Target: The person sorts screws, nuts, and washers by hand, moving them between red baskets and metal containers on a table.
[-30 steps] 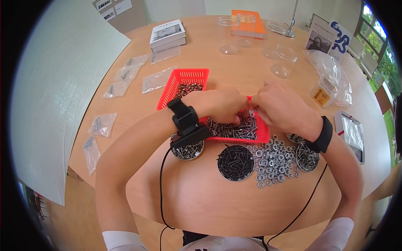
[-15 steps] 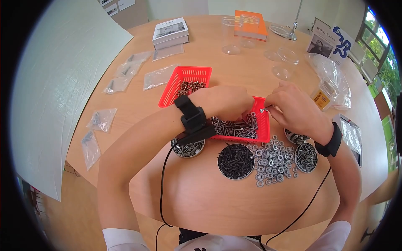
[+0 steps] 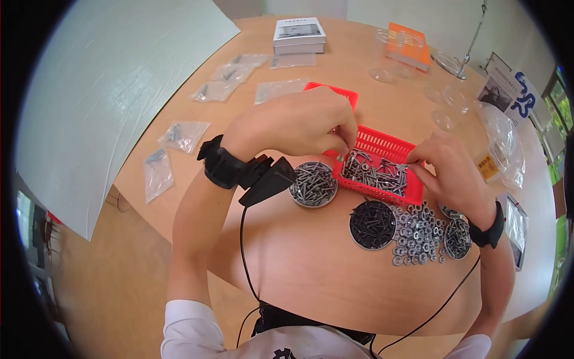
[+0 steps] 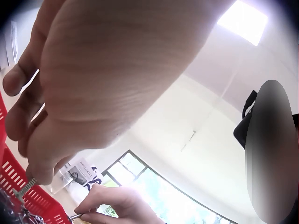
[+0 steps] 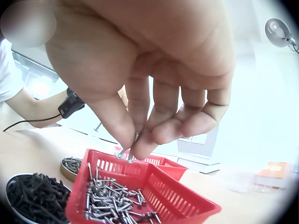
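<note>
A screw [image 4: 27,187] is pinched between the thumb and fingers of my left hand [image 3: 299,122], over the left end of the red basket of screws [image 3: 388,194]. My right hand [image 3: 457,173] is at that basket's right end. In the right wrist view its thumb and fingertips pinch a couple of silver screws [image 5: 130,157] above the red basket [image 5: 182,200]. Loose silver screws [image 5: 112,200] fill the basket's bottom. My left hand partly hides a second red basket [image 3: 335,91] behind.
Nearer me stand a dish of silver screws [image 3: 313,184], a dish of black screws [image 3: 372,225], loose nuts [image 3: 418,236] and a smaller dish [image 3: 458,239]. Clear jars [image 3: 382,57], books [image 3: 299,36] and plastic bags [image 3: 182,136] lie farther out.
My left hand has come out of the basket towards the left, with a screw in its fingers. My right hand stays near the basket's right end. The head view has shifted, so the table appears turned.
</note>
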The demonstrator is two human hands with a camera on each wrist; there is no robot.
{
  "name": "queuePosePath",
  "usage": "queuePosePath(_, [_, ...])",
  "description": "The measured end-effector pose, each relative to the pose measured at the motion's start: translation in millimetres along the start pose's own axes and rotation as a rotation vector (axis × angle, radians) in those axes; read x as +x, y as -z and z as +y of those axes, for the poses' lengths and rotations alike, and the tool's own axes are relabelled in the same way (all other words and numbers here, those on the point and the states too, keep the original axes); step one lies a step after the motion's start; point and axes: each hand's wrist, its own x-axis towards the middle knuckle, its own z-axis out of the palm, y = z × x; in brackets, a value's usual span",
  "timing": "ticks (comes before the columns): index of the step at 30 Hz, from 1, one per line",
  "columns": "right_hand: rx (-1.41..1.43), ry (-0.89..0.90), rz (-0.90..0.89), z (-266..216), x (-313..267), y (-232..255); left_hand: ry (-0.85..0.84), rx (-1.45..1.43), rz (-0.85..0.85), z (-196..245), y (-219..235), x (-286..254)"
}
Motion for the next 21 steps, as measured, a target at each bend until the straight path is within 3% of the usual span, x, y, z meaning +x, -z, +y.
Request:
queuePosePath(2, [0.017,0.003,-0.032,-15,7,-1,-0.038,0.035,0.052,-11,-8,-14])
queuePosePath(5, [0.016,0.113,-0.012,-32,17,-5,0.050,0.022,0.038,-18,-18,-29])
queuePosePath(8, [0.065,0.212,0.012,-44,28,-20,0.050,-0.180,-0.060,-32,-30,-38])
queuePosePath(11, [0.044,0.244,-0.039,-56,40,-30,0.059,-0.178,-0.183,-43,-44,-38])
queuePosePath(15, [0.017,0.261,-0.142,-67,56,-46,0.050,-0.190,-0.108,-54,-51,-42])
queuePosePath(21, [-0.042,0.326,-0.158,-77,70,-62,0.059,-0.045,0.129,-51,-11,-47])
